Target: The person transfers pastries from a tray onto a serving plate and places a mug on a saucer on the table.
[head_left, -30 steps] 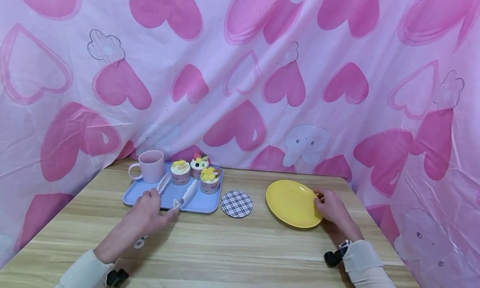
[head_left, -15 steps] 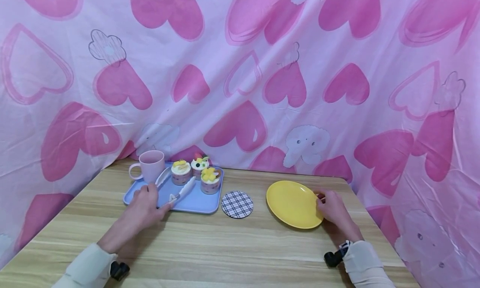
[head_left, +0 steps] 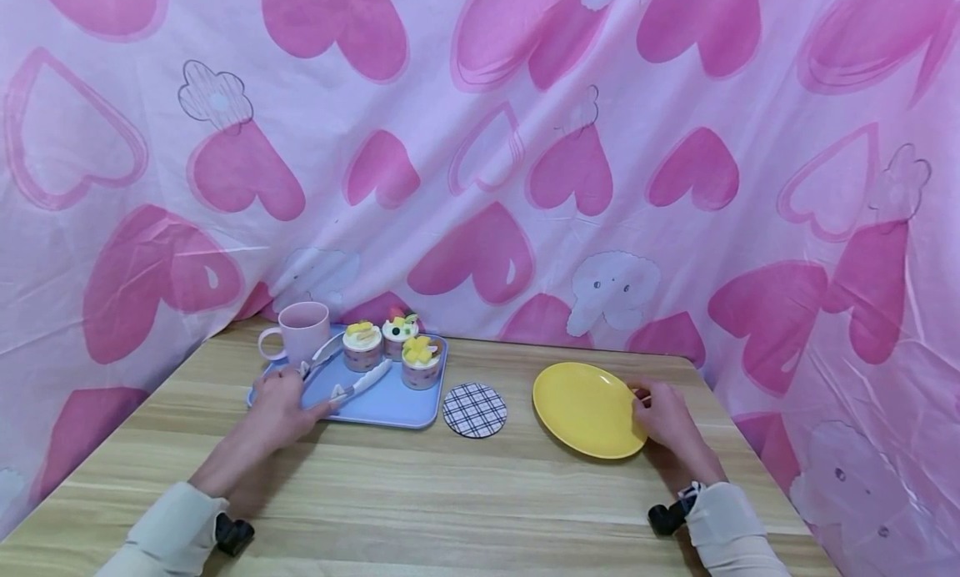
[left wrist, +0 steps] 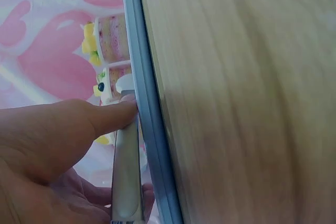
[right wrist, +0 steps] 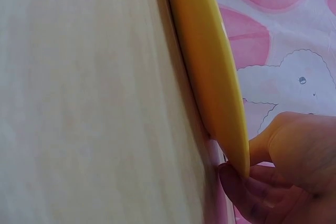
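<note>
left hand (head_left: 281,410) grasps the tongs (head_left: 367,381), thumb on one arm, fingers on the other, arms spread, over the front left of the blue tray (head_left: 397,403). right hand (head_left: 666,412) pinches the rim of the yellow plate (head_left: 585,410), well to the right of the tray, thumb on the upper face, fingers below. can't tell if that rim is lifted. on the tray: pink mug (head_left: 306,339) back left, left dessert cup (head_left: 363,357) near back middle, rear dessert cup (head_left: 397,343) back right, right dessert cup (head_left: 420,375) in front of it near the tray's right edge. checked coaster (head_left: 475,410) sits just off that edge, between tray and plate. tong tips look to bracket the left cup, so i'd read this as lining up a pick. to do it well: keep tips low and level, squeeze the cup wall evenly below the topping, keep the outer arm off the mug and the other off the right cup. lift straight up, clear of the tray rim. light squeeze; cup may slip or tip if caught high. right hand should just steady the plate.
</note>
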Tool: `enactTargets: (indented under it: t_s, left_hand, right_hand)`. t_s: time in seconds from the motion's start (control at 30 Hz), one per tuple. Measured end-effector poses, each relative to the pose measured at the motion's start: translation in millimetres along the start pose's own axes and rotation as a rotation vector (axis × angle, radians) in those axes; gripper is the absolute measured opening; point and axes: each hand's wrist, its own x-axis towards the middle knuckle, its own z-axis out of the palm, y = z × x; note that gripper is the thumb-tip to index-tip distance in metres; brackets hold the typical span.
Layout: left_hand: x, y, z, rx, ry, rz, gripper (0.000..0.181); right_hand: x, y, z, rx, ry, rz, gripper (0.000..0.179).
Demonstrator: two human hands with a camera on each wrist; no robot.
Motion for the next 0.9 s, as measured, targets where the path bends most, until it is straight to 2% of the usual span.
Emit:
enactTargets:
  t_s: [0.1, 0.3, 0.43, 0.57, 0.63, 0.9]
  left_hand:
    - [2.8, -2.8, -2.0, -0.011, -0.028, -0.007, 0.077]
    - [6.0, -10.0, -2.0, -0.066, -0.084, 0.028, 0.076]
    - [11.0, -16.6, -1.8, -0.085, -0.062, 0.109, 0.068]
    - [16.7, -20.8, -3.8, -0.096, -0.063, 0.160, 0.065]
    - [19.0, -22.4, -4.0, -0.105, -0.081, 0.154, 0.064]
    - [25.0, -34.8, -1.6, -0.124, -0.084, 0.167, 0.061]
  right_hand:
    - [0.0, 0.7, 0.0, 0.002, 0.007, -0.003, 0.038]
    - [-0.2, 2.1, -0.5, 0.001, 0.006, 0.003, 0.038]
    - [-0.1, 2.3, 0.1, -0.001, 0.008, 0.001, 0.038]
    - [0.2, 2.0, 1.3, 0.001, 0.015, -0.001, 0.037]
    - [0.7, 2.4, 1.0, 0.008, 0.014, 0.000, 0.037]
    - [0.4, 9.6, 1.4, 0.060, 0.034, -0.031, 0.033]
